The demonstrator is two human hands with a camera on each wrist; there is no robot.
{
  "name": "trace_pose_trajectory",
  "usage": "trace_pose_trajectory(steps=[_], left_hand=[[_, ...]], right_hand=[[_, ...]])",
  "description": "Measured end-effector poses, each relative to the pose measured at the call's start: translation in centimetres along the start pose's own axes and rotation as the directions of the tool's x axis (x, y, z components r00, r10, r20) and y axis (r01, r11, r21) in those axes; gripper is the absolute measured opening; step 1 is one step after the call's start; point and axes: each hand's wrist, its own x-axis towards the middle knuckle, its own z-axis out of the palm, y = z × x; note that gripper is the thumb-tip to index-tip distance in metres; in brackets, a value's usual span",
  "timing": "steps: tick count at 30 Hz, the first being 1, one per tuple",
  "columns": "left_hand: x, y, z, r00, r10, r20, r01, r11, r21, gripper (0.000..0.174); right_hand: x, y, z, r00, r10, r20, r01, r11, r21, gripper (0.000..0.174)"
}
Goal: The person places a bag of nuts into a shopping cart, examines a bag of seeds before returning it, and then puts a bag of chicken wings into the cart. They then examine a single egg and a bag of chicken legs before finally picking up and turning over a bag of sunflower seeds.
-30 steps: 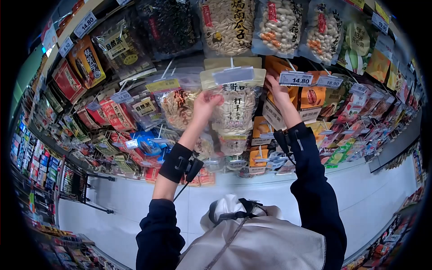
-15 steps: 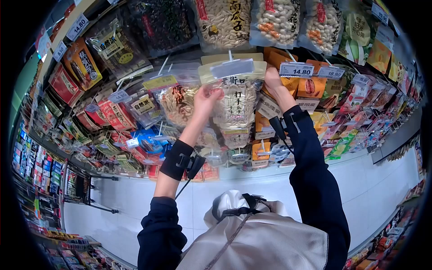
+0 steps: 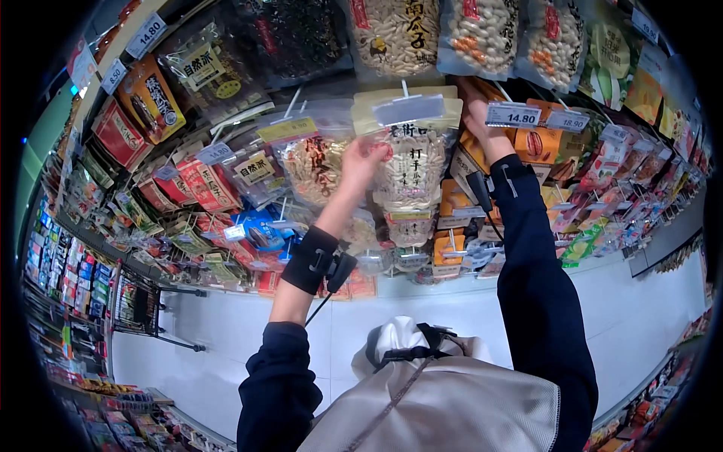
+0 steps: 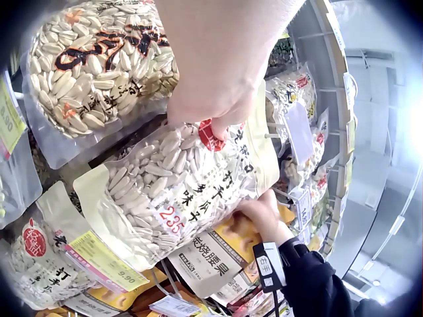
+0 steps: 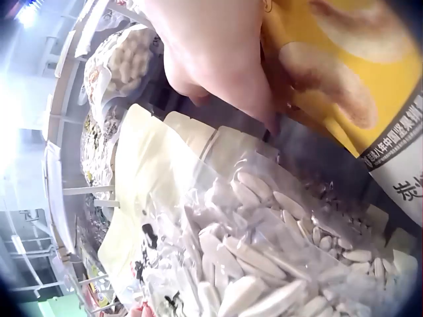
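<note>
A clear bag of pale sunflower seeds (image 3: pixel 410 169) with a cream top hangs at the front of its hook in the head view. My left hand (image 3: pixel 364 160) pinches its left edge near the top; in the left wrist view the fingertips are by the bag's red logo (image 4: pixel 211 135). My right hand (image 3: pixel 482 120) reaches in on the bag's other side, partly behind a price tag (image 3: pixel 513 115). In the right wrist view its fingers (image 5: pixel 248 99) point down into the gap between the hanging seed bags and a yellow-orange cashew pouch (image 5: pixel 350 79), with nothing visibly held.
More seed bags (image 3: pixel 315 167) hang to the left, and bagged peanuts (image 3: pixel 480 38) hang above. Hooks with price tags (image 3: pixel 215 153) stick out along the rack. A shopping cart (image 3: pixel 135 301) stands on the pale floor (image 3: pixel 226 331) at the lower left.
My right hand has reached farther up and in beside the seed bag, behind the price tag. My left hand has stayed on the bag's edge. The head view has shifted slightly.
</note>
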Motion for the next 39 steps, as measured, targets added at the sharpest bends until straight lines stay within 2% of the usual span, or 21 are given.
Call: trace_pose_trajectory(steps=[2, 5, 10, 16, 21, 23, 27, 28, 30, 32, 34, 35, 38, 39], left_hand=[[0.3, -0.2, -0.1, 1.0, -0.021, 0.005, 0.021, 1.0, 0.015, 0.024], [0.0, -1.3, -0.4, 0.998, -0.045, 0.038, 0.045, 0.999, 0.017, 0.024], [0.1, -0.2, -0.3, 0.998, -0.02, 0.052, 0.022, 0.999, -0.032, 0.024], [0.0, -0.1, -0.2, 0.998, -0.059, 0.026, 0.057, 0.997, 0.054, 0.027], [-0.2, 0.3, 0.0, 0.999, -0.033, 0.035, 0.033, 0.999, 0.006, 0.029], [-0.1, 0.1, 0.0, 0.999, -0.036, 0.02, 0.035, 0.999, 0.04, 0.029], [0.0, -0.3, -0.2, 0.999, -0.021, 0.031, 0.02, 1.0, 0.022, 0.029], [0.1, -0.5, -0.2, 0.999, -0.022, 0.044, 0.022, 1.0, 0.01, 0.03], [0.1, -0.4, -0.3, 0.998, -0.024, 0.064, 0.025, 1.0, -0.013, 0.031], [-0.1, 0.1, -0.4, 0.996, -0.065, 0.058, 0.065, 0.998, 0.003, 0.031], [-0.1, 0.2, -0.4, 0.996, -0.075, 0.05, 0.075, 0.997, 0.014, 0.032], [-0.1, 0.1, -0.4, 0.997, -0.065, 0.047, 0.065, 0.998, 0.016, 0.033], [0.2, -0.5, -0.4, 0.997, -0.06, 0.046, 0.06, 0.998, 0.007, 0.034], [0.2, -0.5, -0.4, 0.997, -0.056, 0.056, 0.057, 0.998, -0.015, 0.034]], right_hand=[[1.3, 0.3, -0.5, 0.998, -0.042, 0.037, 0.045, 0.996, -0.071, 0.03], [0.5, 0.0, 0.2, 0.995, -0.027, 0.092, 0.038, 0.992, -0.119, 0.03], [-0.4, -0.8, 1.2, 0.977, -0.007, 0.212, 0.048, 0.98, -0.192, 0.029], [-0.9, -1.3, 2.2, 0.936, 0.04, 0.35, 0.061, 0.96, -0.273, 0.029], [-1.4, -1.5, 2.3, 0.92, 0.057, 0.387, 0.068, 0.951, -0.3, 0.028], [-1.6, -1.6, 2.2, 0.918, 0.056, 0.394, 0.07, 0.951, -0.3, 0.028], [-1.8, -1.6, 2.1, 0.945, 0.058, 0.322, 0.057, 0.939, -0.338, 0.028], [-1.9, -1.4, 2.0, 0.967, 0.066, 0.245, 0.029, 0.931, -0.363, 0.028], [-2.1, -1.1, 1.8, 0.996, 0.09, -0.019, -0.089, 0.886, -0.454, 0.034], [-2.2, -0.6, 1.3, 0.996, 0.07, -0.059, -0.088, 0.92, -0.383, 0.041], [-3.5, -0.3, 0.9, 0.994, -0.004, 0.105, 0.019, 0.989, -0.144, 0.047], [-4.9, -0.6, 1.2, 0.999, -0.01, 0.041, 0.019, 0.975, -0.22, 0.046], [-4.8, 1.3, -3.0, 0.997, -0.07, -0.013, 0.067, 0.983, -0.171, 0.046], [-9.2, -1.3, 1.9, 0.99, -0.143, 0.009, 0.141, 0.964, -0.227, 0.044]])
